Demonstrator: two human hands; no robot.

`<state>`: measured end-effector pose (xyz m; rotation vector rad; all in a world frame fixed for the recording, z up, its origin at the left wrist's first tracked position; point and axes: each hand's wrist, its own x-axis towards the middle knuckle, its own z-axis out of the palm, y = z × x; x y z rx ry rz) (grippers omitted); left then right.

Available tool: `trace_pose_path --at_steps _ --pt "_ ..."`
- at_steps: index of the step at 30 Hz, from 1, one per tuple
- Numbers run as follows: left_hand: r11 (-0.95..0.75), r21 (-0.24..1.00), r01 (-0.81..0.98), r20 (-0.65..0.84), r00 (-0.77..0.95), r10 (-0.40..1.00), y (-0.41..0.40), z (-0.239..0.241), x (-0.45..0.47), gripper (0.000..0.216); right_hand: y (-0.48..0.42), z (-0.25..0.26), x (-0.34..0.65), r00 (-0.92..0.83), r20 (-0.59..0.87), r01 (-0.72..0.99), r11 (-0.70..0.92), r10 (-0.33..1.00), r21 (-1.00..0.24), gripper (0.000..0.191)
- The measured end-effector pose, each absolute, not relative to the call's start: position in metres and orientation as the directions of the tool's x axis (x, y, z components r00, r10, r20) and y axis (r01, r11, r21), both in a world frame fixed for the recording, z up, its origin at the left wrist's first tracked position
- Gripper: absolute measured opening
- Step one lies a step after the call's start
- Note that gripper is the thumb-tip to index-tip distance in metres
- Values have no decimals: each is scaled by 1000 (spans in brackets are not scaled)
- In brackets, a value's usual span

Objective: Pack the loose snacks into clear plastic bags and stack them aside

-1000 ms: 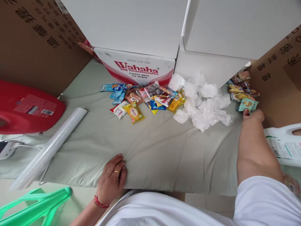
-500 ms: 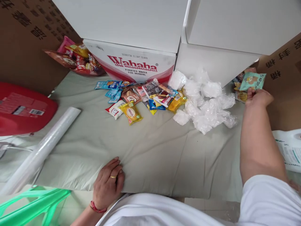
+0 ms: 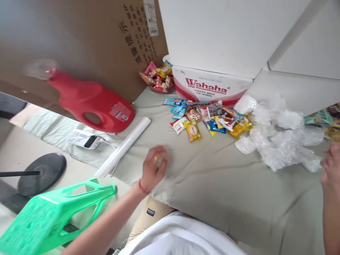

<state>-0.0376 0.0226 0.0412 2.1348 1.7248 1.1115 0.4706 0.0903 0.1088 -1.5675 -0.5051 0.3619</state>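
Observation:
My left hand [image 3: 154, 166] is over the near left part of the cloth-covered surface, blurred, its fingers loosely bent and apart with nothing in them. Beyond it lie wrapped snacks, the closest a yellow snack packet [image 3: 192, 131] and a white and red packet [image 3: 179, 125]. At the right edge, partly cut off, my right hand [image 3: 331, 166] is empty with loosely curled fingers. A teal snack packet [image 3: 318, 118] rests among other packets just beyond it. Beside that hand sits a heap of clear crumpled plastic wrappers [image 3: 281, 134].
A Wahaha carton [image 3: 212, 86] stands behind the snacks. A bowl of snacks [image 3: 159, 78] sits at the back left. Farther left are a red jug [image 3: 98, 101], a roll of clear film [image 3: 124, 145], a power bank [image 3: 86, 139] and a green plastic stool [image 3: 61, 209].
My right hand has let go of the teal packet and drawn back toward me. My left hand has lifted from the cloth and moved forward. The view has swung left.

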Motion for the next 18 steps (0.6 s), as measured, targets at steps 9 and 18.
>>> trace_pose_path --at_steps 9,18 --pt "-112 523 845 253 -28 967 328 68 -62 52 -91 57 397 777 -38 282 -402 628 -871 29" --pt "76 450 890 134 -151 979 296 45 -83 33 -141 45 405 820 -67 236 -442 568 -866 31"
